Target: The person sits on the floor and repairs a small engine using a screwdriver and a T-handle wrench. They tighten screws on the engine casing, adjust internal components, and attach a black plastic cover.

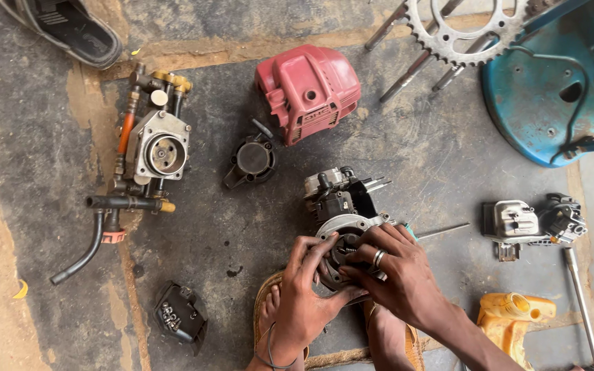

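Lying at the far left on the stained concrete floor [49,172]: a black sandal [70,31] at the top edge, and below it a metal pump [156,148] with brass fittings, an orange tube and a round opening in its face. Curling down from the pump's lower end, a black hose [84,254]. Further down, near the bottom, a small black cover [180,316] (tilted, with raised markings too small to make out). Toward the middle, a round black part [252,161], just beside and below a red plastic engine cover [309,91]. At centre, a small engine [342,199] standing on the floor, grey and black, close in front of sandalled feet [269,312]. Left hand [307,295] cupped against the engine's round lower housing, fingers curled onto its rim, a dark band at the wrist. Right hand [400,271] overlapping from the right, a ring on one finger, fingertips pressed into the middle of the same housing (exactly what they pinch there hidden by the fingers). Behind the right hand, a thin rod [445,231] flat on the floor. At top right, a toothed sprocket [462,31] over several metal rods, next to a blue metal shell [551,96]. Lower right, a grey carburettor [534,221], a long metal bar [581,302], and a yellow plastic tank [513,316] at the bottom edge.
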